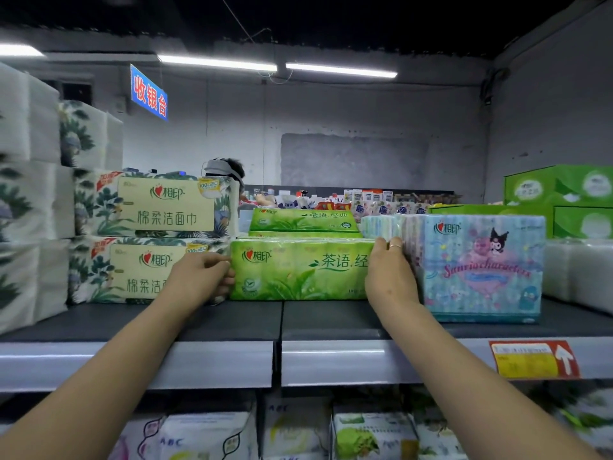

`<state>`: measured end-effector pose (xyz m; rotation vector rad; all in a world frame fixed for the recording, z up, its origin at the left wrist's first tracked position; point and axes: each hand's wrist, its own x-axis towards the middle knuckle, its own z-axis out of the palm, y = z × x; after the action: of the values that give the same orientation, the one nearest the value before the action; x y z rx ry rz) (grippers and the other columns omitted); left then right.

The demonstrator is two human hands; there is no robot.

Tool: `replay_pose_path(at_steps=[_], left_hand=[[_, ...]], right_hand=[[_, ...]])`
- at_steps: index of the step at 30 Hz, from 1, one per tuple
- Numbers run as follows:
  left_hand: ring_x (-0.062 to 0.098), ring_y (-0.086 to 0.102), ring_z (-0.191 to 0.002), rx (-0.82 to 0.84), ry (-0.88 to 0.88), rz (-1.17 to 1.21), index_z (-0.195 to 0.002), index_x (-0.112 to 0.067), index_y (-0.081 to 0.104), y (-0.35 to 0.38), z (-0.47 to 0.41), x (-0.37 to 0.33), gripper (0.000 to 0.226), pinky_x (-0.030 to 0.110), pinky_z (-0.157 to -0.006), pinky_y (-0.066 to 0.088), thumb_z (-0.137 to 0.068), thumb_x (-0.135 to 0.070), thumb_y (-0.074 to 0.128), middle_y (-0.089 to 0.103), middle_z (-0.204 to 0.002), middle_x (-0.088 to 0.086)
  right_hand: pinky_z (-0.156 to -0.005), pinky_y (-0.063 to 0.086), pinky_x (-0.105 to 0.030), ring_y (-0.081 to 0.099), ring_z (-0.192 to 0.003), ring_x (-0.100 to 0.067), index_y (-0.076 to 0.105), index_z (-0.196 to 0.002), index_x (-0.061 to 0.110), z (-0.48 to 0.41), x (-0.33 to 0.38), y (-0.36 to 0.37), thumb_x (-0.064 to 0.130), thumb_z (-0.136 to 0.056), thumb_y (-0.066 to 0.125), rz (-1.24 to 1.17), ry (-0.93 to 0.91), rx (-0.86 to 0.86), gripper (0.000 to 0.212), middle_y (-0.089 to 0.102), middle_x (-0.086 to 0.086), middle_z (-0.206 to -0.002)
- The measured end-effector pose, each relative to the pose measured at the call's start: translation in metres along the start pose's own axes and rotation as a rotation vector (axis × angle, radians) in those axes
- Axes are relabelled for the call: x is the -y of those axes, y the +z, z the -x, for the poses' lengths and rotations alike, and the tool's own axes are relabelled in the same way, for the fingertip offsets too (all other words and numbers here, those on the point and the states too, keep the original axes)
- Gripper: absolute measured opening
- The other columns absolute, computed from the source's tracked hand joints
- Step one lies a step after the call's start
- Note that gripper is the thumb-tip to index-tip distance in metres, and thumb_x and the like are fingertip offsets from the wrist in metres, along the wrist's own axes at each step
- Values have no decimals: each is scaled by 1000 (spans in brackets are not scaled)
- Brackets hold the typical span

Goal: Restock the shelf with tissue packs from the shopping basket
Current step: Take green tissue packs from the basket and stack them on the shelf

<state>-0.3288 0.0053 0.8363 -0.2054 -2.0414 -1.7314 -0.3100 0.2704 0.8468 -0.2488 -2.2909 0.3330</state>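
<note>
Green tissue pack point(298, 270) in the grasp of left hand point(202, 277) and right hand point(389, 273), right end hidden.

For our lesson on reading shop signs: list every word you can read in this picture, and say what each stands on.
"收银台": blue hanging sign.
"心相印 棉柔洁面巾": floral pack.
"心相印 茶语.经": green pack; the rest is hidden by the right hand.
"茶语.经典": rear green pack.
"心相印 Sanrio characters": blue pack.
"ABC": lower-shelf pack.
Price tag: too blurred to read.
</note>
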Motion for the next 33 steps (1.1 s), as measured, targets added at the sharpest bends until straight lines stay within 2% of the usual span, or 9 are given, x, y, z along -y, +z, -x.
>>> replay_pose_path(at_steps=[6, 10, 13, 15, 17, 21, 24, 27, 33], left_hand=[[25, 64, -78, -1, 31, -14, -104, -7, 65, -3, 5, -4, 20, 40, -82, 55, -92, -1, 50, 68, -84, 14], [25, 58, -68, 34, 2, -15, -111, -2, 64, -5, 3, -3, 24, 31, -59, 49, -92, 0, 49, 67, -83, 17], [24, 57, -68, 26, 7, 16, -112, -3, 64, -4, 2, -4, 25, 28, -57, 47, -92, 0, 50, 67, -81, 15], [22, 60, -71, 2, 39, 43, -112, -1, 63, -3, 3, -5, 24, 29, -65, 53, -91, 1, 51, 67, -82, 14], [19, 63, -75, -30, 89, 50, -110, 1, 64, -4, 5, -6, 22, 32, -73, 54, -92, 1, 51, 68, -88, 16], [13, 66, -74, -57, 165, 118, -95, -5, 66, -10, 12, -15, 17, 19, -61, 58, -94, -1, 49, 69, -88, 15], [18, 68, -87, 38, 87, 320, -98, -4, 63, -20, 22, -28, 17, 24, -71, 59, -97, -4, 45, 68, -99, 19], [24, 66, -98, 79, 79, 359, -106, -1, 60, -30, 38, -37, 20, 30, -79, 57, -98, -5, 42, 66, -106, 20], [19, 71, -92, 33, 75, 360, -92, -13, 67, -35, 96, -42, 24, 31, -84, 57, -97, -8, 44, 72, -96, 10]], right_hand=[[-91, 45, -36, 53, -112, -32, 46, -131, 2, 2, 1, -13, -6, -89, 43, -217, 37, -139, 42, 50, -18, -128], [-92, 48, -36, 54, -107, -24, 57, -119, 4, 8, -6, -26, -5, -89, 43, -440, -32, -201, 34, 58, -10, -117], [-75, 58, -41, 63, -94, -22, 60, -108, 12, 26, -18, -38, -3, -92, 44, -608, -38, -198, 28, 59, -1, -106], [-59, 57, -27, 65, -84, -19, 58, -101, 20, 44, -28, -44, -1, -94, 44, -673, -8, -179, 26, 60, -2, -103], [-53, 54, -17, 65, -80, -14, 57, -100, 21, 65, -37, -47, 0, -95, 44, -768, 47, -151, 25, 61, -1, -102], [-58, 51, -16, 67, -75, -10, 59, -98, 26, 93, -44, -47, 3, -95, 48, -819, 90, -126, 26, 66, -2, -93], [-66, 52, -22, 68, -76, -9, 58, -97, 31, 103, -44, -56, 5, -95, 49, -844, 85, -107, 27, 67, -1, -90], [-73, 55, -31, 68, -75, -6, 57, -94, 36, 110, -45, -65, 7, -95, 49, -875, 94, -103, 31, 67, 3, -92], [-78, 56, -36, 67, -84, -7, 58, -94, 35, 130, -43, -71, 9, -96, 50, -1001, 141, -97, 27, 65, 8, -98]])
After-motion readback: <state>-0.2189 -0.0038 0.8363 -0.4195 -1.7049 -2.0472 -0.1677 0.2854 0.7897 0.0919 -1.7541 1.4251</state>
